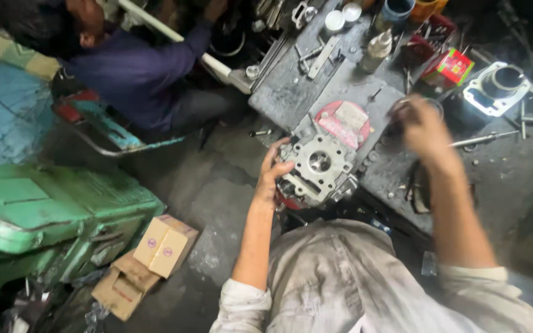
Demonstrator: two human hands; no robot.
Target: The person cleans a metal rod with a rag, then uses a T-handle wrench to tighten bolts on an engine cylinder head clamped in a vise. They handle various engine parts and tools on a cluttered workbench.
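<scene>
Grey, grease-dark steel covers the bench (291,92) where a person in a stained pale shirt works on a cylinder head (317,165). The head lies at the bench's near edge, port face up, partly over a red round tin (342,120) with a pale label. The left hand (272,176) clasps the head's left side, fingers curled over its top edge and thumb against its flank. The right hand (424,126) is raised over the bench to the right of the head, well apart from it, and is blurred; whether it is open or closed cannot be told. Just behind its fingers sits a small clear cup (434,106), contents unclear.

At the far end of the bench stand a blue cup (396,9) and an orange cup (424,7), both cut by the frame so nothing inside shows, with two white lids (342,16) beside them. A grimy bottle (377,49) stands near a red-and-green carton (448,66). To the right, an engine cylinder (498,86) rests among loose rods and bolts.

On the floor at lower left, a shut cardboard box (165,243) lies on a flattened one beside a green machine (44,209). Another person in a purple shirt (137,68) bends over at upper left.
</scene>
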